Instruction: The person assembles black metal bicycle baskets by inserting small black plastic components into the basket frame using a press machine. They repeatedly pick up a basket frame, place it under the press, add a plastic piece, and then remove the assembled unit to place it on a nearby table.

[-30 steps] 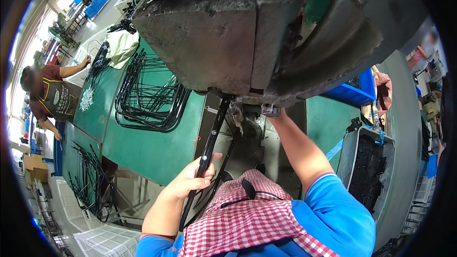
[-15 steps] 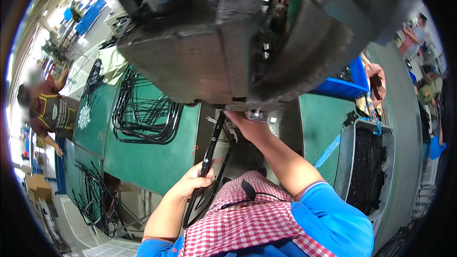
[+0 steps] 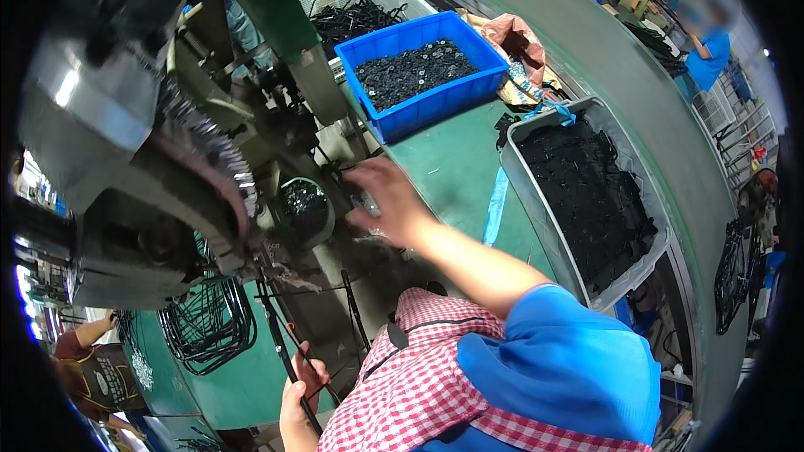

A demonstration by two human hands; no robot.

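Left hand, at 7 o'clock: clenched around a thin black rod. Right hand, centre: grip cannot be told, blurred. Blue bin is set at 12 o'clock on the green counter.

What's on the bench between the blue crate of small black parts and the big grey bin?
In the head view, a crumpled brown bag and a blue strap lie between the blue crate and the grey bin, on the green bench.

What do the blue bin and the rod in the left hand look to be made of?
Blue bin: likely moulded plastic, with uniform glossy colour and a thick rolled rim. Rod in the left hand: probably metal with a black coating, thin, straight and dark throughout.
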